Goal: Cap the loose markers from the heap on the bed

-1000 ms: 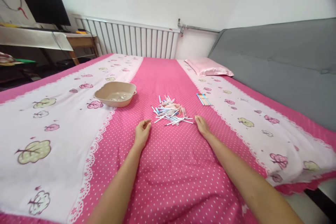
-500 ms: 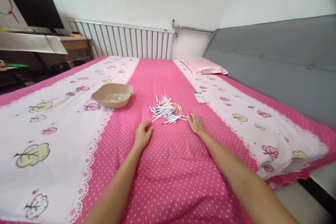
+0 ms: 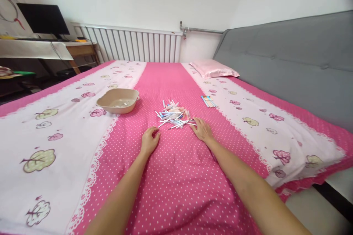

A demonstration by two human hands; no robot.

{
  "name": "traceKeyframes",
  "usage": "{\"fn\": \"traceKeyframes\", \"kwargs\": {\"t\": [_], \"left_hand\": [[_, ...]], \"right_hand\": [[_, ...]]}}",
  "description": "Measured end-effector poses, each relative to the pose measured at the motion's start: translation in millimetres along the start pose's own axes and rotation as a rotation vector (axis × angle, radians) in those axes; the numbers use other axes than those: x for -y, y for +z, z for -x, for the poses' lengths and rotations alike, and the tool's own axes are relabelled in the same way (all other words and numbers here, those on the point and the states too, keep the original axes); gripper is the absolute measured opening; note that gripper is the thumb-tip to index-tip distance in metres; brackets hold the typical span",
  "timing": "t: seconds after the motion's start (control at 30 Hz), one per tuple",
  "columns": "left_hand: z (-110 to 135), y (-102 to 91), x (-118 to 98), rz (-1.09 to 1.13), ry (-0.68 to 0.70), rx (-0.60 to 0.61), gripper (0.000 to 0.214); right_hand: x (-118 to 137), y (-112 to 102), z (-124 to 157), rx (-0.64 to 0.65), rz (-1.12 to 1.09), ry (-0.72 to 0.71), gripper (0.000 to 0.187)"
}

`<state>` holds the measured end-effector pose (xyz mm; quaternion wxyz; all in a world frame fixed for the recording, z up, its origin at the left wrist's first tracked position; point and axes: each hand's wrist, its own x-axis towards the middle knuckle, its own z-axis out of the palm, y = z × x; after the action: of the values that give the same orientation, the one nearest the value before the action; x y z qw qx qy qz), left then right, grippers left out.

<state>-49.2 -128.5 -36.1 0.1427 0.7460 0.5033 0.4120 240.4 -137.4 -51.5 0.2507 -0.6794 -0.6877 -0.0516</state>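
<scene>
A loose pile of slim white, blue and pink pens (image 3: 174, 112) lies on the pink dotted bedspread (image 3: 171, 176) in front of me. My left hand (image 3: 150, 140) rests on the cloth at the pile's near left, fingers lightly bent, thumb apart, holding nothing. At the right edge of the pile is my right hand (image 3: 202, 129), its fingers stretched toward the ends of some white pens and seeming to touch them. Beyond it, several blue and orange pens (image 3: 209, 101) lie side by side in a neat row.
A beige plastic basin (image 3: 117, 107) with small pale items inside stands left of the pile. Farther back lies a pink pillow (image 3: 213, 69) by the grey headboard (image 3: 289, 51). A white radiator (image 3: 132, 44) lines the wall; a desk with a monitor (image 3: 44, 20) stands far left.
My right hand has shifted slightly left, closer to the pen ends. My left hand stays about where it was. The camera view has tilted a little.
</scene>
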Motion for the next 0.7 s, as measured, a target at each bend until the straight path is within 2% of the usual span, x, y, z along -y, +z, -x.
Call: {"fn": "traceKeyframes", "kwargs": {"t": [0.4, 0.7], "left_hand": [[-4.3, -3.4, -8.0, 0.004, 0.009, 0.025, 0.029], [-5.2, -3.1, -7.4, 0.017, -0.012, 0.012, 0.024]], "right_hand": [[1.5, -2.7, -2.1, 0.026, 0.016, 0.014, 0.048], [2.7, -0.8, -2.6, 0.016, 0.014, 0.023, 0.046]]}}
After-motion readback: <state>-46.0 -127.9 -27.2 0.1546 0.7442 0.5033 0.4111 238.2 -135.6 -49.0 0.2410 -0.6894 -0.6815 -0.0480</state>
